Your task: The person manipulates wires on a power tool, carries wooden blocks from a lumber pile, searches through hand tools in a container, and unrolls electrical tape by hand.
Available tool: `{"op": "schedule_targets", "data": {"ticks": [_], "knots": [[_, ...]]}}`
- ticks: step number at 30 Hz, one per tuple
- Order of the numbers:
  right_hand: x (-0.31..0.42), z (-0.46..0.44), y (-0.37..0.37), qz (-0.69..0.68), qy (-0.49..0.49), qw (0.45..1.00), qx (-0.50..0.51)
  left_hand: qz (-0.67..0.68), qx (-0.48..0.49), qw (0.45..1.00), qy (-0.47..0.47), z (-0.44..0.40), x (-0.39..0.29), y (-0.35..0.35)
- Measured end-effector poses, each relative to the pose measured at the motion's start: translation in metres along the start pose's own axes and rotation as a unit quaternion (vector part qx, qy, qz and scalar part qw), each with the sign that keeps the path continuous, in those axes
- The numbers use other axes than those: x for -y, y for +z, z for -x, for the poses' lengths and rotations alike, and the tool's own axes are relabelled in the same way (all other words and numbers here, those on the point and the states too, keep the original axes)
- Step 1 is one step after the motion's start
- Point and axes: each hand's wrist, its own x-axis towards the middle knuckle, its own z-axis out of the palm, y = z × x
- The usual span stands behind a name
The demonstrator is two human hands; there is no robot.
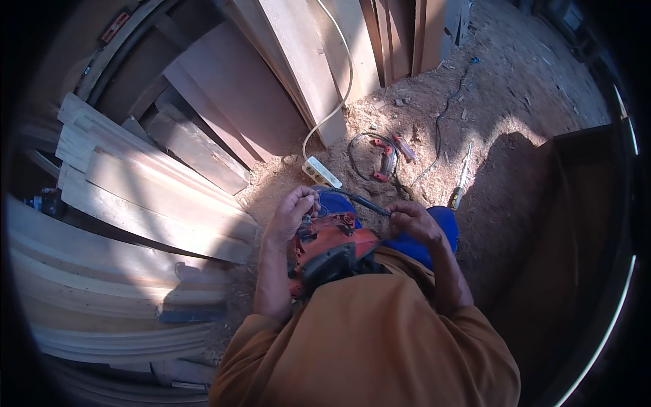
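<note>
A red and black power tool with its housing opened rests on my lap. My left hand is closed in a pinch above the tool's open end, on what looks like a thin wire. From there a black cable with a thick sleeve stretches across to my right hand. The fingers of my right hand are pinched on the end of that sleeve. On the ground ahead lies a red and black housing piece, with a small red-handled tool beside it. The insides of the power tool are too small to make out.
A white power strip with a pale cord lies just beyond my knees. Wooden boards lean ahead, and more planks are stacked at left. A long thin tool with a yellow handle and a dark cable lie on the sawdust-covered ground.
</note>
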Motion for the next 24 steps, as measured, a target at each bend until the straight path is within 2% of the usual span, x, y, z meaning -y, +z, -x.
{"op": "schedule_targets", "data": {"ticks": [2,5,8,9,11,14,17,20,24], "knots": [[0.003,-0.001,0.0,0.03,-0.006,0.999,-0.014,0.042,-0.004,0.999,-0.018,-0.001,-0.005,0.001],[0.002,-0.004,-0.004,0.059,-0.017,0.998,-0.02,0.015,-0.01,1.0,-0.026,-0.003,-0.005,-0.001],[0.008,-0.002,-0.004,0.089,-0.056,0.994,-0.012,-0.272,0.014,0.962,-0.031,-0.021,0.021,-0.025],[0.011,-0.002,-0.002,0.101,-0.074,0.992,-0.009,-0.357,-0.029,0.933,0.025,-0.022,0.018,-0.019],[0.016,-0.003,0.003,0.107,-0.079,0.991,-0.001,-0.513,-0.113,0.84,0.135,-0.02,0.002,0.002],[0.027,-0.002,0.012,0.117,-0.039,0.992,0.007,-0.59,-0.026,0.746,0.308,-0.024,-0.025,0.023],[0.037,0.0,0.017,0.107,-0.018,0.994,0.022,-0.585,0.056,0.732,0.346,-0.03,-0.016,0.043],[0.042,0.003,0.02,0.11,-0.033,0.993,0.015,-0.569,0.153,0.782,0.202,-0.039,-0.009,0.04],[0.038,0.009,0.015,0.131,-0.051,0.989,-0.044,-0.58,0.095,0.793,0.161,-0.032,-0.027,0.039]]}}
